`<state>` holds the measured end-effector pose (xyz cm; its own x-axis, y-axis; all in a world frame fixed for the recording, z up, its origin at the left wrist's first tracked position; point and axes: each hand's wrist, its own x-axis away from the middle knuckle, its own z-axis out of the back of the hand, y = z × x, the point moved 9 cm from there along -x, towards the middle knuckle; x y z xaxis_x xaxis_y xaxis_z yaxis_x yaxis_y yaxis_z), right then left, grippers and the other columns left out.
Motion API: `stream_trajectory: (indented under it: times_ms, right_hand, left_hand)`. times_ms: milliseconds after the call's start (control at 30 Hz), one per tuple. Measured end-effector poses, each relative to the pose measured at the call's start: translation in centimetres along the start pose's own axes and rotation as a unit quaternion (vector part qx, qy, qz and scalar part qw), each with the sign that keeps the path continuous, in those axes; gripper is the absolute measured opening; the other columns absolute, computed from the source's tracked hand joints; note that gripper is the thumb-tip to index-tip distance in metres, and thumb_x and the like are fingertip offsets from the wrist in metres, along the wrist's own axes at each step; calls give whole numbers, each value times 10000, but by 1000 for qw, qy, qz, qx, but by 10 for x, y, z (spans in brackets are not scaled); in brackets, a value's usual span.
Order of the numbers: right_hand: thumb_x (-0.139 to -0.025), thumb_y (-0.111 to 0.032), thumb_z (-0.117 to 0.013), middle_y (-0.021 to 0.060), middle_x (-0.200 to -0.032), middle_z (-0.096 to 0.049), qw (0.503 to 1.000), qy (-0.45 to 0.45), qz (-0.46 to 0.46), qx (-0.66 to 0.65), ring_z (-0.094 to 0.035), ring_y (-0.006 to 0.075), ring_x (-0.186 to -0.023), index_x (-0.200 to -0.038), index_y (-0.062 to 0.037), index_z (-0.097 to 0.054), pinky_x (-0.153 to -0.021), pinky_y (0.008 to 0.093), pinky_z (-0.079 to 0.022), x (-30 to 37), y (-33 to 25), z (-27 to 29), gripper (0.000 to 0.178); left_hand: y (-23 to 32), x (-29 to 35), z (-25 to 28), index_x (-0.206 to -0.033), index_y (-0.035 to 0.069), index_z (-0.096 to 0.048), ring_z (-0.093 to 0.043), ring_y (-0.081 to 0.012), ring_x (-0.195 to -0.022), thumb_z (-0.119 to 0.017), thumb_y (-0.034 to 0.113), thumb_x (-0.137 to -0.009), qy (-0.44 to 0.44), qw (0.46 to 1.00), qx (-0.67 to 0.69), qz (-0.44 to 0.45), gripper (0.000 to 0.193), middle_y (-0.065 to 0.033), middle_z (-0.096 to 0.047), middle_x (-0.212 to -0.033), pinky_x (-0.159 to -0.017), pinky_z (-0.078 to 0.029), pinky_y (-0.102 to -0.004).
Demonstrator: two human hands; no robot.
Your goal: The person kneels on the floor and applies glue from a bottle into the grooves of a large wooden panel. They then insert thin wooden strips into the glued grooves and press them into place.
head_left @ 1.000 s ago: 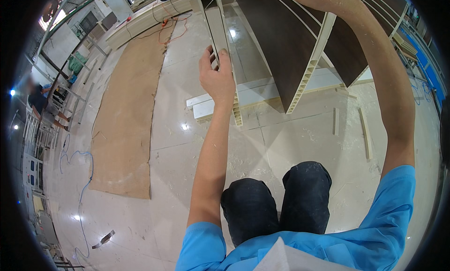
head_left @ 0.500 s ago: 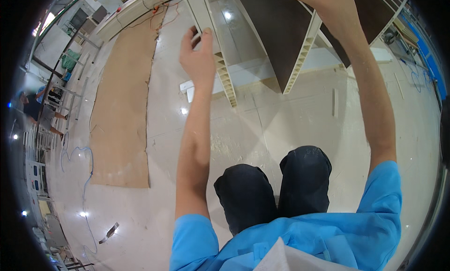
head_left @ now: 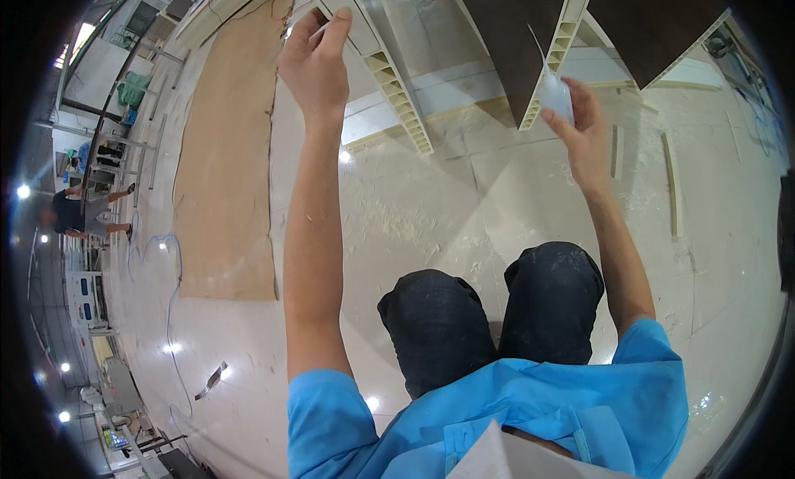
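Observation:
My right hand (head_left: 586,135) grips a small translucent white squeeze bottle (head_left: 556,98) with a long thin nozzle pointing up. The bottle is in front of the ribbed cream end of a dark brown hollow panel (head_left: 503,32). To the left, my left hand (head_left: 315,65) is closed in a pinch, with a small, thin whitish piece between thumb and fingers; its kind is not clear. That hand is beside a pale panel (head_left: 352,19) whose lower end shows open hollow cells. Another dark panel (head_left: 654,28) stands at the far right.
Under the panels lies a long white board (head_left: 464,88). Brown cardboard sheeting (head_left: 224,164) covers floor at left. Thin strips (head_left: 672,185) and shavings lie on the floor, with a blue hose (head_left: 172,313) at left. Another person (head_left: 79,212) is at the far left.
My right hand has come down and nearer from the top edge, bringing the bottle into view. My left hand has moved up and left, still pinched. The whole view has shifted slightly.

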<state>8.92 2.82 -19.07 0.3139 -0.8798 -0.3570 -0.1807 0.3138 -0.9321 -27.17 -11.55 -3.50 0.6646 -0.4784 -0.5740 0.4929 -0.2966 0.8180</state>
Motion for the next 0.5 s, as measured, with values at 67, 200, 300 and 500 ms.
stream_trajectory:
  times_ms: [67,200,300,500]
  right_hand:
    - [-916,-150,-877,152,-1313,-728,997,-4,-48,55,-699,235,-1217,-1451,15,-596,-1077,385,-532,23,46,11,626]
    - [-904,-136,-871,133,-1264,-753,984,-15,-131,122,-719,233,-1183,-1390,11,-641,-1072,393,-539,67,128,35,558]
    - [-891,-126,-872,139,-1252,-752,975,-17,-167,144,-728,249,-1158,-1381,2,-637,-1046,401,-553,98,168,46,558]
    - [-874,-137,-887,142,-1256,-749,966,-35,-208,149,-731,264,-1147,-1369,-26,-627,-1023,413,-561,138,196,47,570]
  left_hand:
    - [0,0,0,-1257,-134,-739,-681,-113,-907,-858,295,-956,6,999,32,-1,538,-96,-809,-978,-822,-515,-245]
    - [-3,-1,-1,-1195,-103,-774,-599,-65,-808,-869,266,-941,12,1000,15,6,457,-54,-791,-899,-744,-469,-224]
    - [-4,0,1,-1173,-89,-785,-579,-61,-790,-868,267,-937,28,999,21,2,435,-42,-783,-871,-731,-459,-230]
    - [-3,1,3,-1235,-68,-792,-602,-57,-813,-872,285,-952,1,1000,5,-19,460,14,-744,-923,-751,-467,-239]
